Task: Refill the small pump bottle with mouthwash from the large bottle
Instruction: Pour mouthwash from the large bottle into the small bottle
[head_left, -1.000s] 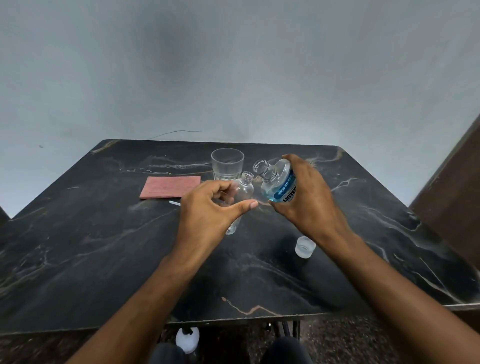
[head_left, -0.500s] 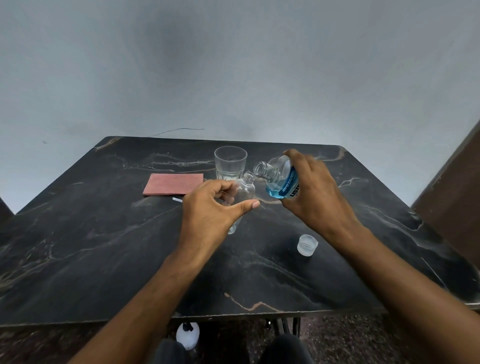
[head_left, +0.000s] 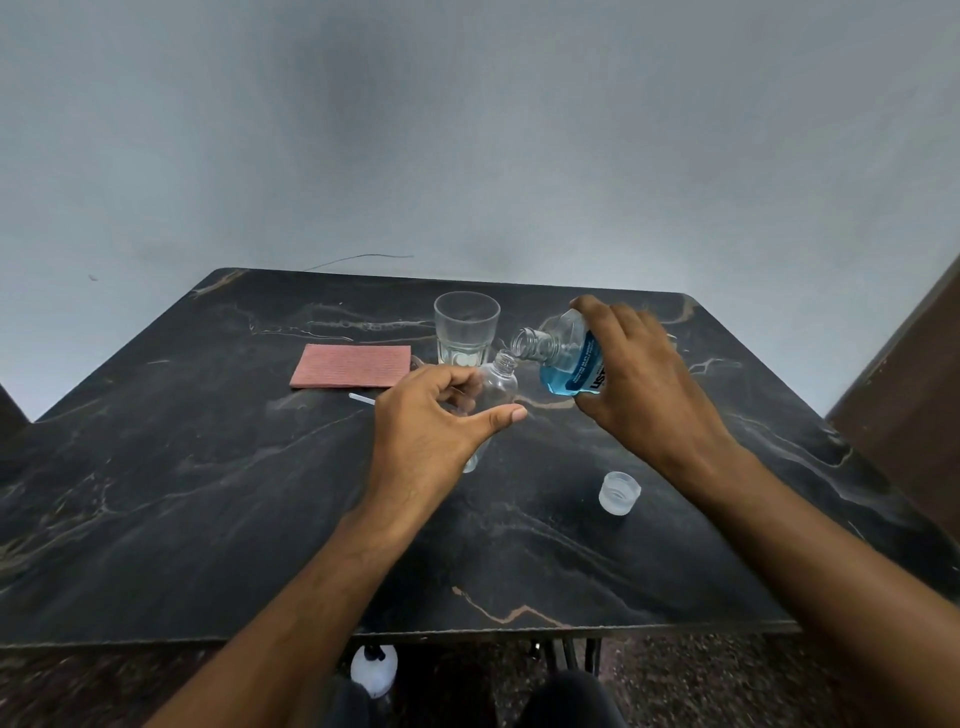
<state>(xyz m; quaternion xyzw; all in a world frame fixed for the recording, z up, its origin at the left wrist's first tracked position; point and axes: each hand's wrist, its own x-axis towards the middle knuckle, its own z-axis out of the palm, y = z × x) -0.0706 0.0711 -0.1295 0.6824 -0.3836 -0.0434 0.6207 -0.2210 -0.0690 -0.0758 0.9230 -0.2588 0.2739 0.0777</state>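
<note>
Gripping both bottles: my left hand (head_left: 426, 426) curls round the small clear plastic pump bottle (head_left: 497, 387), pump off, standing mid-tabletop (head_left: 208, 493); my right hand (head_left: 636, 384) clamps the large clear mouthwash bottle with blue liquid (head_left: 563, 358), tilted, its mouth just over the small neck. I see nothing blue inside yet, so filling and recapping remain. A clear round cap (head_left: 619, 492) lies toward the near edge.

Black marble-veined table (head_left: 208, 493); pink ribbed rectangular cloth (head_left: 350, 366) at ten o'clock; blue liquid in clear plastic bottle (head_left: 569, 364); apparently translucent white cap (head_left: 619, 492).

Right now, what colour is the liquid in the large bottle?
Blue, pooled low in the tilted large mouthwash bottle; head view.
</note>
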